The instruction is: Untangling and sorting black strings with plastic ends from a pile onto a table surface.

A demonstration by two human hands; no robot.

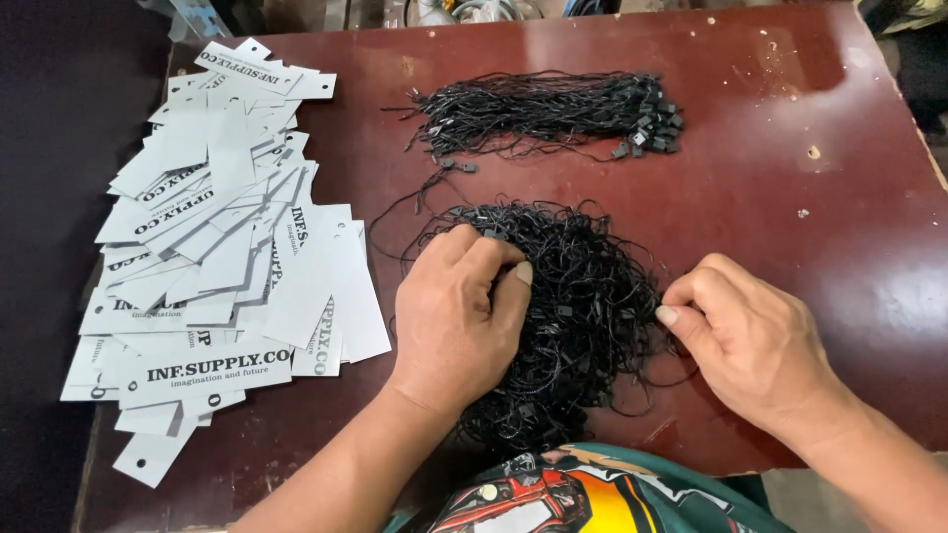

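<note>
Black string loops with small plastic locks lie in a tangled heap (573, 316) near the front edge of the dark red-brown worktop (790, 118), about midway along it, and both hands work in that heap. The left hand (459, 316) rests on the heap's left side, knuckles up, its fingers (499, 259) curled down with the thumb pressed against the forefinger, pinching into the strings; what exactly sits between them is hidden by the hand itself. The right hand (750, 331) lies at the heap's right edge, its fingers (691, 291) bent close together and the thumb tip drawn in toward them, nipping a few strands at the fringe of the tangle. Farther back, toward the rear edge of the worktop, a second lot of the same black strings (543, 114) lies stretched out in a neater bundle, its plastic locks gathered at the right end, well apart from the heap. One loose string (444, 168) lies between the two lots. Along the left edge of the worktop a broad, slipping spread of white card hang tags (212, 247) with dark print and punched holes runs from the rear corner almost to the front, its nearest cards just beside the left hand. A printed green shirt (592, 494) shows at the bottom of the view.
</note>
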